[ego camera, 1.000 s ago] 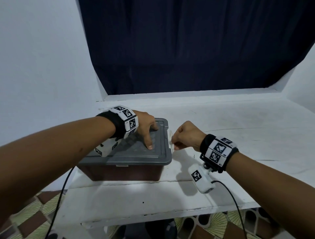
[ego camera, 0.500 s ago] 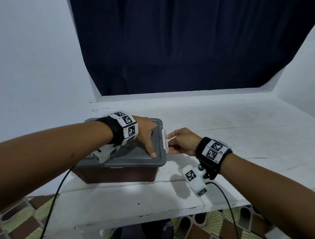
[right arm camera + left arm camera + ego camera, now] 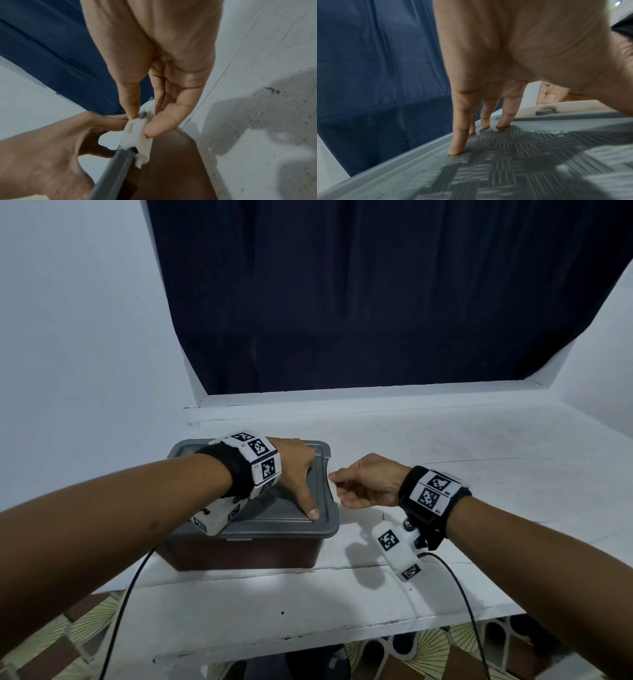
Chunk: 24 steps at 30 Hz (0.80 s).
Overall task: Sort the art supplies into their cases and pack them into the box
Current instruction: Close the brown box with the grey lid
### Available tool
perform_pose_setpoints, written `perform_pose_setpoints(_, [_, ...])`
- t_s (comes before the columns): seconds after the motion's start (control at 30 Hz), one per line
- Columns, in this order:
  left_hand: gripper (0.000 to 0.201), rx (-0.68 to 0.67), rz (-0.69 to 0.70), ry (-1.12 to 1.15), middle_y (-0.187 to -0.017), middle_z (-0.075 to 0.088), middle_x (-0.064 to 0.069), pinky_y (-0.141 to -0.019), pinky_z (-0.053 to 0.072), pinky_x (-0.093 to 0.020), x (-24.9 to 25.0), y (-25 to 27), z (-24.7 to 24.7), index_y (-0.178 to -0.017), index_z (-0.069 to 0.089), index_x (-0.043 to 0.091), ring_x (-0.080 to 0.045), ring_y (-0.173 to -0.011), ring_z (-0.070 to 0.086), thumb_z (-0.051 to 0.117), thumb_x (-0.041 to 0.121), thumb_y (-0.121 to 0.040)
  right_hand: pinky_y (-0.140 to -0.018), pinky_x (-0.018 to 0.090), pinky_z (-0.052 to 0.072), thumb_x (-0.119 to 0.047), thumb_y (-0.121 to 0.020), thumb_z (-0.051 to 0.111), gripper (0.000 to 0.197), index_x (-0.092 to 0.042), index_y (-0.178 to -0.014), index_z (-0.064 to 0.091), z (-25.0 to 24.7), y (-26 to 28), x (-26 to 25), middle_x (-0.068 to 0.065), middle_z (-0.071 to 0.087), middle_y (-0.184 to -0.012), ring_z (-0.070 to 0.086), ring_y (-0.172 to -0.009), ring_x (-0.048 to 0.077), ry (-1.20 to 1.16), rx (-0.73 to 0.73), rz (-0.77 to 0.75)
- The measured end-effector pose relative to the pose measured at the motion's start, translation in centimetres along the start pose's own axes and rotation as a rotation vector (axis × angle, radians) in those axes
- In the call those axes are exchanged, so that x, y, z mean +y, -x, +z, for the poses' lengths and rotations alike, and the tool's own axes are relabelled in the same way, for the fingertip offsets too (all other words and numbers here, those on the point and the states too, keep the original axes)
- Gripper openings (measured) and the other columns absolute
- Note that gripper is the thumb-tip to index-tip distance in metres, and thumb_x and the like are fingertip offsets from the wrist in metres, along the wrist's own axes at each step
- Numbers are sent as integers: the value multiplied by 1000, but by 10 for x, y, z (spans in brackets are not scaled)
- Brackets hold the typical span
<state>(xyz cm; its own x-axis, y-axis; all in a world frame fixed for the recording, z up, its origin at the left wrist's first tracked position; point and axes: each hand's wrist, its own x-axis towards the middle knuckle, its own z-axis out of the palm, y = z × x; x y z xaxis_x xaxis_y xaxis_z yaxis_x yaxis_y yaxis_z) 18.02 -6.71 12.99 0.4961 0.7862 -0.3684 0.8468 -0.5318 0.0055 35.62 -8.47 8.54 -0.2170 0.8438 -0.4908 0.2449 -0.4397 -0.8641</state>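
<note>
A dark brown box [image 3: 239,553] with a grey textured lid [image 3: 274,515] stands on the white table, left of centre. My left hand [image 3: 298,474] presses down on the lid with straight fingers [image 3: 458,142], the thumb near the lid's right front corner. My right hand [image 3: 363,484] pinches the white clip latch [image 3: 137,134] on the box's right side between thumb and fingers, against the lid's rim [image 3: 111,171]. The art supplies are hidden inside the box.
The white table [image 3: 445,446] stretches to the right and back, its front edge [image 3: 308,642] close to me. A dark blue curtain [image 3: 342,302] hangs behind. White walls flank both sides. Cables hang from both wrists over patterned floor tiles.
My right hand has turned from a curled fist at the latch to a pinch with the fingers pointing at the lid's edge. The left hand stays pressed on the lid.
</note>
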Motion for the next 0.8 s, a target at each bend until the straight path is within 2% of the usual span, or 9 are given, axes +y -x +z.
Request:
perform_pose_setpoints(0.1, [48, -7, 26, 37, -66, 59, 12, -54, 39, -22, 1, 4, -1, -68, 55, 28, -7, -64, 55, 81, 67, -54, -59, 29, 60, -15, -88, 70, 16, -2, -85, 63, 6, 0, -3, 8, 63, -63, 64, -55, 18, 48, -1, -8])
perform_pose_setpoints(0.27, [49, 9, 25, 56, -65, 58, 12, -56, 40, -22, 0, 6, 1, -66, 53, 29, -7, -63, 55, 81, 67, -53, -56, 26, 59, -11, -87, 71, 13, 0, -85, 62, 14, -1, -7, 10, 61, -65, 63, -55, 18, 65, 16, -8])
perform_pose_setpoints(0.43, [54, 7, 19, 57, -65, 61, 9, -58, 44, -24, -4, 3, 4, -68, 56, 25, -13, -65, 59, 80, 70, -50, -53, 26, 57, -10, -86, 71, 14, 1, -87, 61, 16, -4, -10, 11, 60, -66, 62, -54, 19, 120, 46, -9])
perform_pose_setpoints(0.63, [52, 15, 15, 43, -66, 61, 12, -57, 43, -24, -5, 0, 4, -66, 57, 27, -12, -65, 59, 81, 70, -49, -57, 27, 57, -13, -87, 69, 16, 1, -87, 61, 21, -8, -14, 11, 59, -62, 59, -53, 19, 239, 92, -31])
perform_pose_setpoints(0.7, [55, 13, 3, 40, -68, 62, 9, -62, 50, -26, -5, 1, 5, -68, 58, 25, -16, -68, 61, 80, 71, -49, -58, 27, 57, -15, -86, 70, 17, 0, -85, 61, 22, -6, -12, 11, 56, -63, 58, -55, 20, 223, 109, -52])
perform_pose_setpoints(0.8, [59, 72, -35, 123, -78, 67, 4, -79, 54, -37, -16, 6, 6, -76, 62, 19, -16, -74, 62, 73, 73, -57, -67, 30, 59, -20, -87, 72, 22, 0, -91, 63, 18, -3, 0, 15, 60, -75, 60, -69, 25, 129, 75, -72])
